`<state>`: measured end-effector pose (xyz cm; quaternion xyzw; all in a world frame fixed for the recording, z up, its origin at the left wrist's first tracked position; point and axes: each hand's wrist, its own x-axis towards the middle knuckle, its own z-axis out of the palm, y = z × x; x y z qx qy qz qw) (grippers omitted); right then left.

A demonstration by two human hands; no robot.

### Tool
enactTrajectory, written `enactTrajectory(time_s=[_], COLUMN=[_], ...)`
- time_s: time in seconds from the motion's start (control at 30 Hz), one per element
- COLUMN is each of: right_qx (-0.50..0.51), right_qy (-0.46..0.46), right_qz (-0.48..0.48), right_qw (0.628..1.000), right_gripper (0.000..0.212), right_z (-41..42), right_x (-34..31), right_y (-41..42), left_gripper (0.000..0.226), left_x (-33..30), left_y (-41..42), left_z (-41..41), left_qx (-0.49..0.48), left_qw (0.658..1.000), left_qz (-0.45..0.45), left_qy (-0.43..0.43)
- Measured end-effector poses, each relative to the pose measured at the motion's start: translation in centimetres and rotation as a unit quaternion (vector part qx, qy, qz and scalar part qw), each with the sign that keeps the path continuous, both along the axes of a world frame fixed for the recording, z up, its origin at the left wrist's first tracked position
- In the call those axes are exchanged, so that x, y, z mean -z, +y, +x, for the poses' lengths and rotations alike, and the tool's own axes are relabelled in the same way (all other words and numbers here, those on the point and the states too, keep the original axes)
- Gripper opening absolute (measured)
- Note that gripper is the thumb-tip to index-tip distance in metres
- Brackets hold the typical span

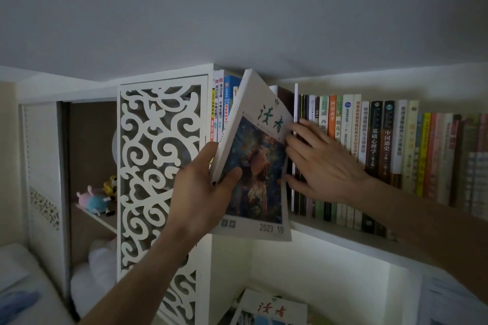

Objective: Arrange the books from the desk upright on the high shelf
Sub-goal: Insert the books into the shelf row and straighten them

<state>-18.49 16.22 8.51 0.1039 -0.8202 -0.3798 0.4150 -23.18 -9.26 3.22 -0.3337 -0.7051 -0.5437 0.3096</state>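
Observation:
My left hand grips a stack of thin magazines by the lower left edge; the front cover shows a colourful painting and "2023 10". The stack tilts left in a gap on the high shelf, its top leaning toward the upright books at the left. My right hand presses with straight fingers against the row of upright books on the right, next to the magazines' right edge. Another magazine lies on the desk below.
A white carved cabinet door stands open left of the shelf. Plush toys lie on a shelf inside the cabinet. The ceiling sits close above the book tops. A white divider stands among the books.

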Motion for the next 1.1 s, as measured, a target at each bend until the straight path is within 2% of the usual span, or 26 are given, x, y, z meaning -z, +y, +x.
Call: enactTrajectory(time_s=[0.13, 0.27, 0.43, 0.57, 0.7, 0.83, 0.97, 1.03, 1.1], right_qx=[-0.032, -0.043, -0.014, 0.013, 0.027, -0.015, -0.064, -0.050, -0.029], right_qy=[0.004, -0.002, -0.021, -0.032, -0.036, -0.022, -0.021, 0.005, 0.050], right_qz=[0.000, -0.002, -0.005, 0.011, 0.021, -0.003, -0.037, -0.040, -0.053], right_qw=[0.999, 0.999, 1.000, 0.999, 0.999, 1.000, 0.997, 0.998, 0.997], right_gripper=[0.050, 0.054, 0.066, 0.064, 0.056, 0.043, 0.037, 0.044, 0.053], right_z=[0.0, 0.1, 0.2, 0.4, 0.4, 0.2, 0.3, 0.6, 1.0], right_x=[0.1, 0.0, 0.0, 0.0, 0.0, 0.2, 0.2, 0.3, 0.4], right_y=[-0.1, 0.0, -0.1, -0.3, -0.2, -0.2, -0.2, -0.3, -0.6], left_gripper=[0.024, 0.031, 0.032, 0.045, 0.045, 0.045, 0.047, 0.063, 0.067], left_x=[0.0, -0.5, 0.3, 2.5, 3.7, 3.6, 3.0, 2.7, 2.3], left_y=[1.5, 3.9, 7.0, 9.2, 10.3, 11.3, 12.6, 12.7, 12.6], left_z=[-0.1, -0.5, -1.2, -2.2, -2.7, -3.3, -2.9, -2.9, -2.9], left_qx=[-0.013, -0.033, -0.075, -0.055, -0.039, -0.056, -0.118, -0.162, -0.159], left_qw=[0.999, 0.994, 0.986, 0.988, 0.992, 0.991, 0.986, 0.976, 0.965], left_qz=[0.045, 0.081, 0.074, 0.062, 0.043, 0.043, 0.031, 0.023, 0.005], left_qy=[0.027, 0.067, 0.125, 0.128, 0.112, 0.113, 0.116, 0.144, 0.207])
